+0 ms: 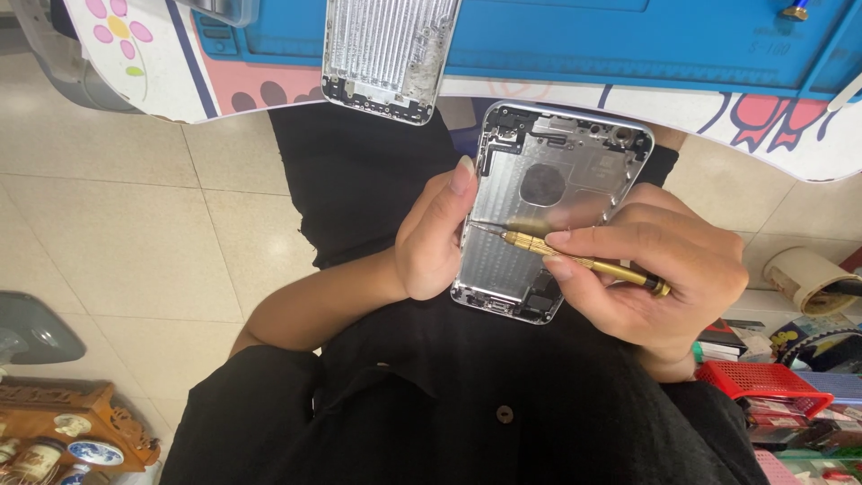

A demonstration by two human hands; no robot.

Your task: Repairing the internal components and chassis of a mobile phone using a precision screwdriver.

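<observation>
Over the lap, below the blue mat [628, 45] on the surface, left hand [435, 238] grips a bare silver phone housing [548, 207] w/ thumb on its edge. Right hand [655, 269] pinches a brass screwdriver [575, 259], tip probably touching the housing interior. Second housing [386, 54] lies on the mat edge.

The phone housing [548, 211] is bare matt metal; the screwdriver [575, 260] is glossy brass-coloured metal; the blue mat [628, 40] on the worktop looks like smooth rubber.

I see my left hand [431, 238] gripping the phone shell [548, 211]; right hand [660, 278] pressing the gold screwdriver [579, 260] tip inside it.
</observation>
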